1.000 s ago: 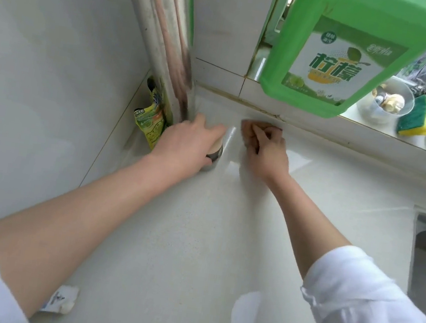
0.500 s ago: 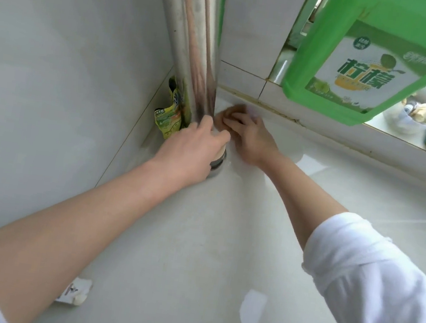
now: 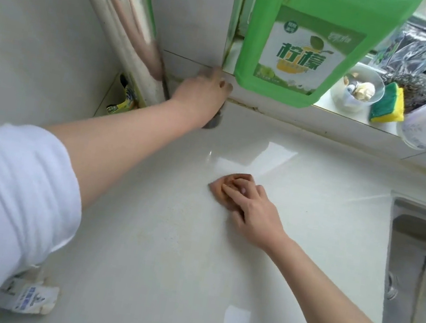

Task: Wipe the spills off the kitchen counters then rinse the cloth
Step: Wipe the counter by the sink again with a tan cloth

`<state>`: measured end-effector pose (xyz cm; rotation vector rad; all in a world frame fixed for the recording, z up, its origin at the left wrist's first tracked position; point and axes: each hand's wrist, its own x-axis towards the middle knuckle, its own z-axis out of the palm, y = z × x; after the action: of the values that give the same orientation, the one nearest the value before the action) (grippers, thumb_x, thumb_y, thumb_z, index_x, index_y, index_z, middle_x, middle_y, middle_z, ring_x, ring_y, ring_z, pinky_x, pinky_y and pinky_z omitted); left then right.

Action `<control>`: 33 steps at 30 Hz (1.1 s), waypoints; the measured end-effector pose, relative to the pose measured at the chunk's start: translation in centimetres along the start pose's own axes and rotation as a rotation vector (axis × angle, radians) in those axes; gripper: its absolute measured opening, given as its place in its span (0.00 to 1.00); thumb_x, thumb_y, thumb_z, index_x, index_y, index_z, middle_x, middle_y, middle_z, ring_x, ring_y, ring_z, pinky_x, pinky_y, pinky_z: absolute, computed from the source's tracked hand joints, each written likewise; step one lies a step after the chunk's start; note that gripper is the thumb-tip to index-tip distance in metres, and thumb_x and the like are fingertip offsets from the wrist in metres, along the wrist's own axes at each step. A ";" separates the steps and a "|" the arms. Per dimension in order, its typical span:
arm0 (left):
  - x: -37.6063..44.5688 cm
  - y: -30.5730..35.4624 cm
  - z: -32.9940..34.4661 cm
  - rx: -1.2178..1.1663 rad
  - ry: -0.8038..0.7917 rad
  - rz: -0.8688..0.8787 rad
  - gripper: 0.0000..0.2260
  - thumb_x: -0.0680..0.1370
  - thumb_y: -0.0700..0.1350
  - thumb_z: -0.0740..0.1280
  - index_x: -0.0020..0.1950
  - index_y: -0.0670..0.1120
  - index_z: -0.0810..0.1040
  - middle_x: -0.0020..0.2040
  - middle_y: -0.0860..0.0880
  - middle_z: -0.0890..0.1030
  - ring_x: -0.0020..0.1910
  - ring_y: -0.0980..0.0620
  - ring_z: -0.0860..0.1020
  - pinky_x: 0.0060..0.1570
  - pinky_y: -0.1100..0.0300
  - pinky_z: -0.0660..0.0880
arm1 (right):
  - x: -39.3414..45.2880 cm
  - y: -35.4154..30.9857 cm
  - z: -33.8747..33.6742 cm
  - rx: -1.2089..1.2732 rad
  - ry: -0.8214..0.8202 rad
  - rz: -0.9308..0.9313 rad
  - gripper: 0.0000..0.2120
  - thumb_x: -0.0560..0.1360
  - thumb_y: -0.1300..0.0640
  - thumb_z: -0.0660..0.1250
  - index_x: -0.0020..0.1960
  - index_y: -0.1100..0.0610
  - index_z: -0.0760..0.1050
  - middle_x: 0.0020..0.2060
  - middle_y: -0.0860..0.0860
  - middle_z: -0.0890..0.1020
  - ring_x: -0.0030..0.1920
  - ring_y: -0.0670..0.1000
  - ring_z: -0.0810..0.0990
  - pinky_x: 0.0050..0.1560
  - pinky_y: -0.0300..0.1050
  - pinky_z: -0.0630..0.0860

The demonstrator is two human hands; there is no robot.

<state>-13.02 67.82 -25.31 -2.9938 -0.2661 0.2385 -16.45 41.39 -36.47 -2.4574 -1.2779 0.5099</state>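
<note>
Head view: white tabletop (image 3: 165,251) filled the frame, steel sink (image 3: 417,264) at its right edge.
Detergent jug (image 3: 306,45): big, green, stood on the window sill.
Left hand (image 3: 202,96): fingers wrapped over a small dark container (image 3: 213,122) by the corner pipe (image 3: 132,25).
Right hand (image 3: 256,215): fingers straight, pressing the cloth.
Cloth (image 3: 233,183): brown, flat mid-tabletop, well apart from the left hand.

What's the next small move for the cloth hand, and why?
Probably sweep the cloth on across the counter toward the sink. The right hand presses it flat mid-counter, the faintly yellowed patch nearer the camera looks unwiped, and the left hand holds a small dark container at the back corner.
</note>
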 end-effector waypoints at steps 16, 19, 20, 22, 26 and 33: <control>-19.0 -2.2 9.3 -0.429 0.347 -0.341 0.10 0.74 0.41 0.67 0.55 0.44 0.78 0.54 0.42 0.76 0.52 0.40 0.75 0.49 0.47 0.76 | 8.7 -6.3 1.2 0.057 -0.045 -0.137 0.22 0.72 0.53 0.63 0.66 0.45 0.77 0.67 0.49 0.74 0.60 0.59 0.73 0.55 0.50 0.75; -19.0 -3.8 7.9 -0.404 0.487 -0.407 0.14 0.74 0.39 0.67 0.59 0.42 0.76 0.65 0.36 0.71 0.62 0.36 0.71 0.62 0.46 0.71 | 9.3 -2.1 -1.1 0.085 0.192 0.316 0.21 0.73 0.52 0.62 0.66 0.45 0.77 0.67 0.50 0.71 0.63 0.59 0.72 0.60 0.50 0.75; -18.4 -4.2 7.5 -0.450 0.491 -0.455 0.15 0.75 0.39 0.67 0.61 0.43 0.75 0.68 0.35 0.68 0.65 0.34 0.70 0.64 0.46 0.70 | 9.4 -1.9 -1.3 0.109 0.255 0.458 0.21 0.74 0.51 0.62 0.67 0.46 0.76 0.68 0.50 0.71 0.64 0.59 0.71 0.61 0.51 0.74; -16.8 -4.9 6.9 -0.567 0.466 -0.545 0.15 0.76 0.39 0.68 0.61 0.47 0.76 0.71 0.34 0.65 0.68 0.34 0.69 0.65 0.47 0.71 | 9.6 -4.7 -0.3 0.112 0.262 0.476 0.20 0.77 0.47 0.62 0.67 0.46 0.76 0.69 0.50 0.70 0.65 0.58 0.68 0.62 0.53 0.74; -14.5 -6.4 6.6 -0.584 0.350 -0.551 0.15 0.77 0.40 0.65 0.63 0.49 0.80 0.59 0.39 0.77 0.54 0.36 0.78 0.53 0.48 0.75 | 8.2 -12.1 4.6 0.074 0.070 -0.146 0.15 0.77 0.52 0.65 0.63 0.46 0.80 0.64 0.50 0.75 0.58 0.58 0.72 0.51 0.46 0.73; -16.7 -8.3 4.6 -0.541 0.554 -0.408 0.23 0.76 0.33 0.59 0.69 0.46 0.77 0.56 0.41 0.80 0.50 0.36 0.77 0.47 0.48 0.74 | 13.4 -11.2 5.5 -0.050 0.203 -0.005 0.25 0.75 0.49 0.50 0.68 0.48 0.75 0.69 0.53 0.74 0.57 0.65 0.73 0.53 0.56 0.75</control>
<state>-31.39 73.40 -26.23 -3.2279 -0.9817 -0.8076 -19.72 59.29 -38.63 -2.4721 -1.2271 0.2219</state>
